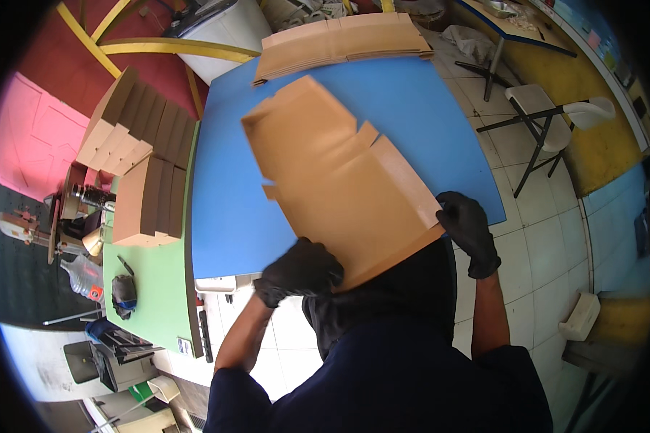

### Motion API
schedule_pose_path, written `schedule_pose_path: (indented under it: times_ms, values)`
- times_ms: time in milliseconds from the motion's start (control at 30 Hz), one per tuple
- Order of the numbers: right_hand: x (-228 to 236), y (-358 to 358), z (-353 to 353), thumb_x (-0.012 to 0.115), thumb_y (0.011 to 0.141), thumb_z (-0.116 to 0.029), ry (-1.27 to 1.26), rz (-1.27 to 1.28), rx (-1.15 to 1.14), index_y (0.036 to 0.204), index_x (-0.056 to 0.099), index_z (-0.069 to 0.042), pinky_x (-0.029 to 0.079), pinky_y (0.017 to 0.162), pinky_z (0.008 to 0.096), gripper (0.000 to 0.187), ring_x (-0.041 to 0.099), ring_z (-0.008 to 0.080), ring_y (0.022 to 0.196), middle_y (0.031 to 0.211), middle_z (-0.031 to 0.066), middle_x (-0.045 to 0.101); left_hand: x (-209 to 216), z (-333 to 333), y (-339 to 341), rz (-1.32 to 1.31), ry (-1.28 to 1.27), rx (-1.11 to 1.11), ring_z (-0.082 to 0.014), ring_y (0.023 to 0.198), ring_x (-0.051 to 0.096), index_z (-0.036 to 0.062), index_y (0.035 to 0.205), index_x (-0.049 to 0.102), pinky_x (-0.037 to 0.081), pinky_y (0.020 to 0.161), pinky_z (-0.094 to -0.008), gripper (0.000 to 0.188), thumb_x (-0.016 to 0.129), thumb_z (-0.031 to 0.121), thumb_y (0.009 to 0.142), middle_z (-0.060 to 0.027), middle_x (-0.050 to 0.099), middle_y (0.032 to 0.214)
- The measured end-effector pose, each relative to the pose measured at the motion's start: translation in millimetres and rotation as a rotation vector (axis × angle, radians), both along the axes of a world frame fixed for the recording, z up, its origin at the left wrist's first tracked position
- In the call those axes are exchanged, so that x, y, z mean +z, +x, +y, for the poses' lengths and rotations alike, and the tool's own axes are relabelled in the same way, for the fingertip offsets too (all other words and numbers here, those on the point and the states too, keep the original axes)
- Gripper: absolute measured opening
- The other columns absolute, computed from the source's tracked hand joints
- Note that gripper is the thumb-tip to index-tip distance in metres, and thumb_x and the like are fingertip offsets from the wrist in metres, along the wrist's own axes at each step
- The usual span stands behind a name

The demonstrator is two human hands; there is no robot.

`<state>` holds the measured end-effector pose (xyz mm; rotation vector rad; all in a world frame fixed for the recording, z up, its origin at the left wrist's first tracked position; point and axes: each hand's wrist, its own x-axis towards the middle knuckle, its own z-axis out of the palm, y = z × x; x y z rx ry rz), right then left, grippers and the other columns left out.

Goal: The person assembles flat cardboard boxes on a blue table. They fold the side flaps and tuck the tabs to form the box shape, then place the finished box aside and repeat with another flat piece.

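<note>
A brown cardboard box [339,191], partly folded with its lid spread open, lies tilted across the blue table [224,180] and reaches past its near edge. My left hand [302,270], in a black glove, is closed on the box's near left corner. Its fingertips are partly hidden. At the near right corner, my right hand [469,227], also gloved in black, pinches the cardboard edge. Side flaps stand up along the box's near and right edges. Slits and small tabs show at the fold between base and lid.
A stack of flat cardboard blanks [343,45] lies at the table's far edge. Folded boxes [148,198] stand in rows on the green table [148,289] to the left, with a dark cap-like item [123,296] nearby. A folding chair [545,119] stands at right.
</note>
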<state>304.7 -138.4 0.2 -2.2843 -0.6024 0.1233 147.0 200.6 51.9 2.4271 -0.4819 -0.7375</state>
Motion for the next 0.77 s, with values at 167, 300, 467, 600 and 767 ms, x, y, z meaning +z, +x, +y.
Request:
schedule_pose_path:
  times_ms: [167, 300, 467, 600, 767]
  values:
    - [-8.6, -33.7, 45.0, 0.066, 0.088, -0.010, 0.296, 0.269, 0.132, 0.106, 0.067, 0.003, 0.053, 0.075, 0.0368, 0.022, 0.065, 0.0231, 0.077, 0.087, 0.0138, 0.069, 3.0, -44.1, -17.2, -0.627, -0.027, 0.225, -0.0268, 0.104, 0.062, 0.0120, 0.110, 0.072, 0.045, 0.093, -0.0426, 0.028, 0.071, 0.020, 0.083, -0.0063, 0.070, 0.109]
    - [-13.6, -51.1, 79.5, 0.067, 0.091, -0.007, 0.426, 0.433, 0.094, 0.106, 0.068, 0.005, 0.053, 0.073, 0.0325, 0.019, 0.065, 0.0144, 0.079, 0.089, 0.0107, 0.071, -20.3, -101.0, -4.9, -0.868, 0.138, 0.375, -0.0278, 0.087, 0.059, 0.0095, 0.086, 0.065, 0.045, 0.086, -0.0441, 0.013, 0.072, 0.016, 0.077, -0.0068, 0.063, 0.089]
    - [-19.5, -46.2, 87.3, 0.069, 0.089, -0.004, 0.281, 0.371, 0.082, 0.104, 0.069, 0.004, 0.052, 0.070, 0.0298, 0.017, 0.064, 0.0119, 0.076, 0.088, 0.0067, 0.071, -38.4, -85.4, -11.5, -1.041, 0.003, 0.396, -0.0294, 0.079, 0.062, 0.0065, 0.083, 0.066, 0.049, 0.073, -0.0427, 0.012, 0.073, 0.014, 0.076, -0.0085, 0.063, 0.085]
    - [-22.3, -44.9, 85.1, 0.070, 0.088, -0.004, 0.463, 0.495, 0.131, 0.104, 0.068, 0.002, 0.052, 0.070, 0.0305, 0.018, 0.063, 0.0117, 0.075, 0.088, 0.0058, 0.071, -48.7, -77.8, -17.9, -1.036, -0.029, 0.579, -0.0313, 0.072, 0.063, 0.0056, 0.080, 0.067, 0.050, 0.064, -0.0407, 0.006, 0.072, 0.008, 0.080, -0.0103, 0.064, 0.077]
    - [-2.5, -60.7, 97.7, 0.074, 0.088, -0.008, 0.582, 0.715, 0.085, 0.118, 0.064, 0.000, 0.052, 0.071, 0.0270, 0.033, 0.064, 0.0107, 0.081, 0.089, 0.0039, 0.071, -44.3, -82.5, -5.8, -0.697, -0.118, 0.898, -0.0331, 0.073, 0.066, 0.0067, 0.080, 0.068, 0.054, 0.065, -0.0414, 0.007, 0.074, 0.010, 0.083, -0.0131, 0.067, 0.076]
